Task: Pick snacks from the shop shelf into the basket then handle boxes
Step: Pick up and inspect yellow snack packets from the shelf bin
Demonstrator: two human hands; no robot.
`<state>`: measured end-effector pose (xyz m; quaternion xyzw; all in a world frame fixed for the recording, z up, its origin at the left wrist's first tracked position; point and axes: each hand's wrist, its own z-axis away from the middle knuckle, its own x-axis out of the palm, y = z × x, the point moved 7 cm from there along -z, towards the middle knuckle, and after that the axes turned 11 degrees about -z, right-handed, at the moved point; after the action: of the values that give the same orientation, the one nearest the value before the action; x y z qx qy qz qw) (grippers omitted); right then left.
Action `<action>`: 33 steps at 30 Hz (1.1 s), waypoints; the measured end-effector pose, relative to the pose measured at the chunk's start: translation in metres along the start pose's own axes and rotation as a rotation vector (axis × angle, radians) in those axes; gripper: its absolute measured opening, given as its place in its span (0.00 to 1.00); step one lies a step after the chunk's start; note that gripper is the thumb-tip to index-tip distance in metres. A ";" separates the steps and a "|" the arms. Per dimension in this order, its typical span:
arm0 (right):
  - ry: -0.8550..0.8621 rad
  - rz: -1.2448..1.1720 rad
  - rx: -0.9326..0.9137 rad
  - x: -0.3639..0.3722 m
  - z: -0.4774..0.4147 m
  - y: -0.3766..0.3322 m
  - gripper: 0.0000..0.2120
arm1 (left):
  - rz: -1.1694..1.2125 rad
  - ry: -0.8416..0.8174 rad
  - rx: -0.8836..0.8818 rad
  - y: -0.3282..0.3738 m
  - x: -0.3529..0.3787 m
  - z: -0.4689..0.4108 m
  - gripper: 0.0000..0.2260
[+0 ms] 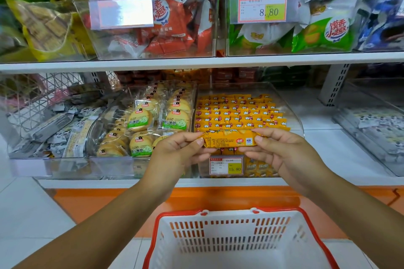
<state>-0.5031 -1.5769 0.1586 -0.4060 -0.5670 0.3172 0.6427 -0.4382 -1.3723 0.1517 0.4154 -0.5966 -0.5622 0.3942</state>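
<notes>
risk first, with the yellow snack packet (229, 138) held in the air only by its two ends: could slide out of so light a pinch, glossy film being what it is, and fall back among the rows of yellow packets (238, 113) in the clear bin (293, 116). could equally strike the shelf edge on the way down and miss the basket (229, 231) (waiting low in view, well apart from the shelf). might crack inside if squeezed harder to make up for the slip. might also catch the price tag (226, 166) on the bin front, just beneath the packet, when brought down.

pose: both forearms reaching forward and up from the bottom corners, converging before the bin. left hand (175, 153) pinching the packet's left end, thumb on the near face, fingers curled behind. right hand (282, 153) gripping the right end the same way. packet level, printed back toward the camera, just above the bin's front rows; touching them or not, cannot tell.
</notes>
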 end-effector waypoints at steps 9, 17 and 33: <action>-0.058 0.061 0.009 0.003 0.003 -0.004 0.13 | -0.038 -0.018 0.015 0.000 -0.005 -0.001 0.13; -0.084 0.107 -0.040 0.003 0.002 -0.004 0.11 | -0.069 -0.026 0.010 -0.006 0.000 -0.004 0.06; -0.031 0.058 -0.055 0.007 0.003 -0.002 0.18 | -0.102 0.020 0.005 -0.003 0.002 0.000 0.16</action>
<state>-0.5052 -1.5715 0.1633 -0.4348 -0.5732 0.3265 0.6130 -0.4390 -1.3741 0.1486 0.4519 -0.5719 -0.5761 0.3699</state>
